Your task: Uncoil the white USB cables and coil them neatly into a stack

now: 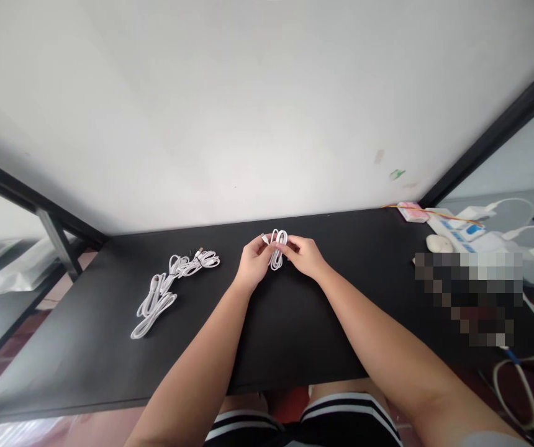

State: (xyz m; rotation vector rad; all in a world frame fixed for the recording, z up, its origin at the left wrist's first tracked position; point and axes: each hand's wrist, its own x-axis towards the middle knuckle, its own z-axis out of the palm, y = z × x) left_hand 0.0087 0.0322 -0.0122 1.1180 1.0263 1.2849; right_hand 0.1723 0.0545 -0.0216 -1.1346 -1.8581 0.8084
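At the middle of the black surface (295, 335), the white cable coil (277, 258) sits between the left hand (254, 259) and right hand (308, 256), pinched narrowly by the fingers (289, 252) of both; its long axis points toward the wall (248, 124), neither hand clearly nearer

Left hand (254, 259), right hand (307, 254) both pinching coiled white cable (277, 258) over black tabletop (295, 335), toward far side. Bundled white cables (154, 289) lying at left. Far right: white power strip (453, 234), pink-topped box (413, 212). White wall (267, 112) behind.
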